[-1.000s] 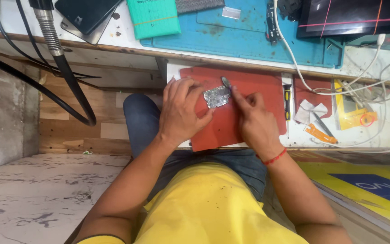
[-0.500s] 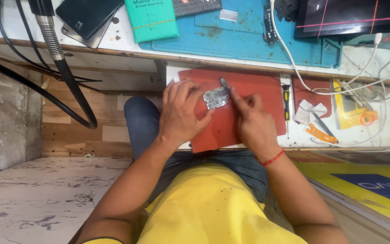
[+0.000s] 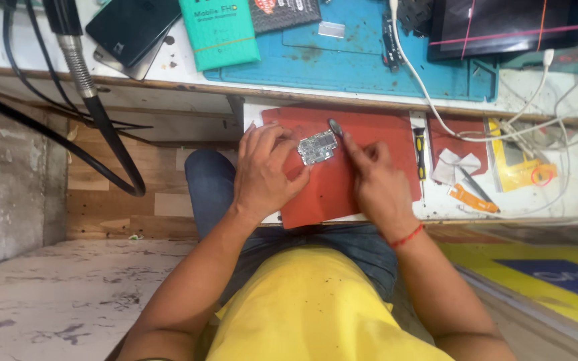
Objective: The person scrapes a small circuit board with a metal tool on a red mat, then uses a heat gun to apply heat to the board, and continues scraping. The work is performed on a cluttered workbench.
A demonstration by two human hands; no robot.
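Red rubber work mat [image 3: 369, 180], centre frame, carries a small silver-grey circuit board [image 3: 317, 147] at its upper left. L hand [image 3: 265, 174] pinches the board's left & lower edges, fingers curled round it. R hand [image 3: 372, 177] sits just right of the board, fingers closed on a thin dark-tipped tool [image 3: 338, 127] whose tip lies by the board's upper-right corner. Board's long axis tilts up to the right. Mat is bare below & right of the board; yellow-handled screwdriver [image 3: 421, 150] lies off the mat's right edge.

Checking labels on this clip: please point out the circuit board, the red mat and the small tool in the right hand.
circuit board [image 3: 317, 148], head view, middle of its face.
red mat [image 3: 376, 134], head view, bare part near the top.
small tool [image 3: 335, 126], head view, its rounded tip.
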